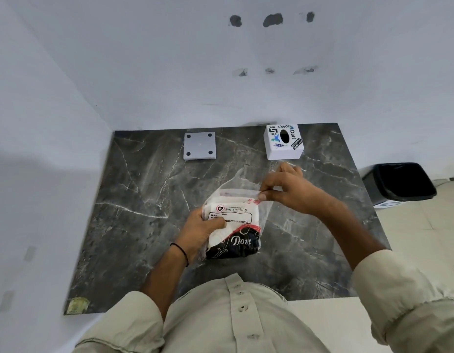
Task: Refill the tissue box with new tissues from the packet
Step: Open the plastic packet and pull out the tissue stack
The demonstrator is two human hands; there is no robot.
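Observation:
A clear plastic tissue packet (236, 225) with white tissues, a "Big Tissues" label and a black "Dove" print lies at the middle of the dark marble table (144, 200). My left hand (200, 230) grips the packet's left side. My right hand (284, 189) pinches the packet's loose top flap between thumb and fingers, lifting it. The white tissue box (283, 142), covered in stickers with a dark oval opening on top, stands at the table's far right, just beyond my right hand. A flat grey square base plate (200, 146) with dark pads at its corners lies at the far middle.
White walls close off the table at the back and left. A black bin (399, 183) stands on the tiled floor to the right of the table. A yellowish patch (78, 305) marks the table's near left corner.

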